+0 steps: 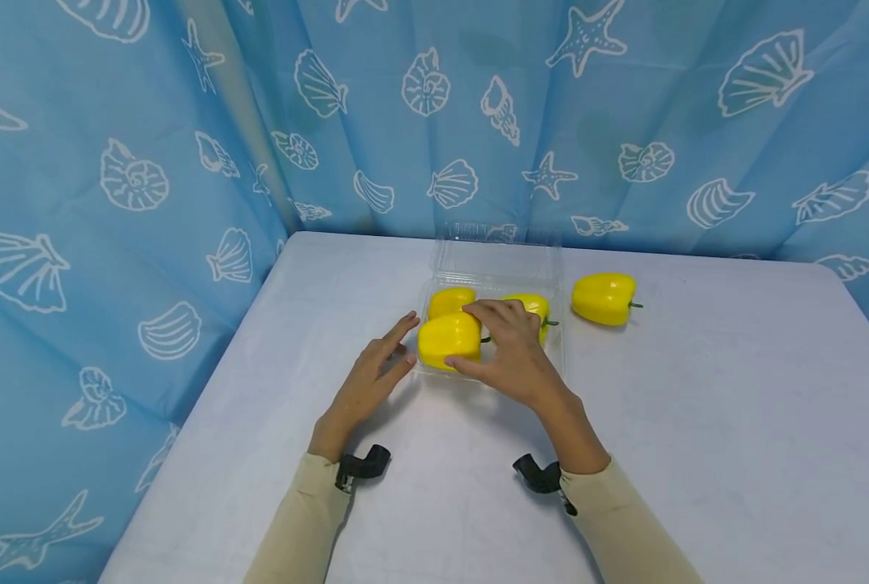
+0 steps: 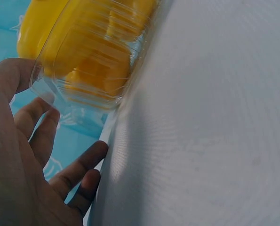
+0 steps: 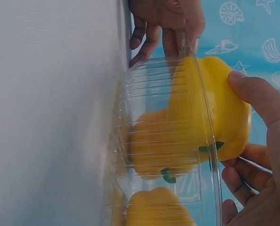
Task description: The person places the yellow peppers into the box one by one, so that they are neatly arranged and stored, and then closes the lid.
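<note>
The right hand [image 1: 510,354] pinches the front-left yellow bell pepper [image 1: 447,341], thumb on its near side and fingers across the far side. The left hand [image 1: 367,380] holds nothing: its fingers are spread at the left corner of the clear plastic clamshell container [image 3: 147,89], though whether a fingertip presses the rim I cannot tell.

The likeliest trouble is the pepper's smooth, glossy skin slipping in that pinch, so that it rolls against its neighbours. It bulges above the rim, and whether it rests on the container's floor is unclear; let go too soon, it might tip or settle askew. The thin walls look flexible, so a sideways push could bend them or slide the container over the worktop [image 1: 697,430], with the left hand only loosely placed to steady it.

The gripped pepper lies between the two hands, just right of the left fingertips. Behind it sits the back-left pepper [image 1: 449,301]; the back-right pepper [image 1: 531,305] is partly hidden by the right hand. A fourth pepper [image 1: 602,298] lies outside, right of the container.
</note>
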Demonstrator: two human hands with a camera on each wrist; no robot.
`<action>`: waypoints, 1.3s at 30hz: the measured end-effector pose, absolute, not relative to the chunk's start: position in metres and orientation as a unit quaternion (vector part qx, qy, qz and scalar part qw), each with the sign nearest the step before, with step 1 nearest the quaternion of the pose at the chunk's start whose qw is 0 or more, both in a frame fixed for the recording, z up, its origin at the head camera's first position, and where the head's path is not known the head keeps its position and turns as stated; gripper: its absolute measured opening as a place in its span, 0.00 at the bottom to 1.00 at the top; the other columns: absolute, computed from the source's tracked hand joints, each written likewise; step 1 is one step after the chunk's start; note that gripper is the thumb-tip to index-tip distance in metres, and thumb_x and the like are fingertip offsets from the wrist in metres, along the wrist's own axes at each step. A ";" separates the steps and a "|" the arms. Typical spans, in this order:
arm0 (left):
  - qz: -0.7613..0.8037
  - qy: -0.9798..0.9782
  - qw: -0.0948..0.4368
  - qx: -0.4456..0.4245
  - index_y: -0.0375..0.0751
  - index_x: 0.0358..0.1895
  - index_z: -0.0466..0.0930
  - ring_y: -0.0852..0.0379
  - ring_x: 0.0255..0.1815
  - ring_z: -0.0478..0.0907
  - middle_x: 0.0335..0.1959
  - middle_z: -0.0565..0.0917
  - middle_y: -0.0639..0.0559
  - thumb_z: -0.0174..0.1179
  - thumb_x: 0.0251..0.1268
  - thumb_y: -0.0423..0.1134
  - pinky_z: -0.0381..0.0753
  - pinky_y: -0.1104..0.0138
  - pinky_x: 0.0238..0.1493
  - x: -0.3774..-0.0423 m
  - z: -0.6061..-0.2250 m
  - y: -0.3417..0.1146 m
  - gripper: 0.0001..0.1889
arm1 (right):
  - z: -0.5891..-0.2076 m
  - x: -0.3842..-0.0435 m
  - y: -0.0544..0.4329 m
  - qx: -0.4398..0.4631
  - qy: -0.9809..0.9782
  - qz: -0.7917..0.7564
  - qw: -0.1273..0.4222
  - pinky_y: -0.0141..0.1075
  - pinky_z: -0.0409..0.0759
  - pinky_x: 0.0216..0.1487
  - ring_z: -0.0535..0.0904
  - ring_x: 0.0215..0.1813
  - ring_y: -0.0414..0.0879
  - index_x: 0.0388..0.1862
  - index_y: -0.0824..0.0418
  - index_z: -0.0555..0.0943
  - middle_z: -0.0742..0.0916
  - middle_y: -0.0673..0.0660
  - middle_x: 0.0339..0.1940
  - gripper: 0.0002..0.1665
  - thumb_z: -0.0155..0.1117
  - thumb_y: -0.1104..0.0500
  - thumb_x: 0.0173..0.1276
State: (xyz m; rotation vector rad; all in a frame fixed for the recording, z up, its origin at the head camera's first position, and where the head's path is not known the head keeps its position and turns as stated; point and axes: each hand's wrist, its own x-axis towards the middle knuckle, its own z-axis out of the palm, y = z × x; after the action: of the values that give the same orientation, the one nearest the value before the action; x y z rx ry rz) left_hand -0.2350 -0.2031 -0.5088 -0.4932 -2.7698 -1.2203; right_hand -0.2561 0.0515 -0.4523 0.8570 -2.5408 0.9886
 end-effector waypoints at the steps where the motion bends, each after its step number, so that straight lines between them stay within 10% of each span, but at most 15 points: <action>1: -0.396 -0.903 0.036 -0.160 0.64 0.79 0.56 0.53 0.57 0.71 0.79 0.55 0.70 0.47 0.78 0.56 0.69 0.48 0.61 -0.235 -0.509 -0.203 0.30 | -0.453 -0.256 0.051 0.295 -0.881 0.342 0.139 0.57 0.59 0.57 0.69 0.61 0.55 0.64 0.60 0.78 0.80 0.58 0.62 0.43 0.80 0.41 0.53; 39: -0.398 -0.903 0.032 -0.161 0.64 0.80 0.55 0.53 0.58 0.71 0.79 0.55 0.69 0.47 0.79 0.55 0.68 0.48 0.60 -0.234 -0.507 -0.202 0.30 | -0.459 -0.257 0.049 0.229 -0.927 0.291 0.066 0.60 0.62 0.58 0.67 0.61 0.56 0.64 0.59 0.81 0.79 0.58 0.62 0.44 0.78 0.36 0.54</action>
State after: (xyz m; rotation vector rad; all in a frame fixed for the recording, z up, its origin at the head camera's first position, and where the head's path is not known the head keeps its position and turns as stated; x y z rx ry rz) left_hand -0.2336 -0.2023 -0.5071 -0.4963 -2.7789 -1.2254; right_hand -0.2572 0.0495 -0.4592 0.6912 -2.7939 0.8772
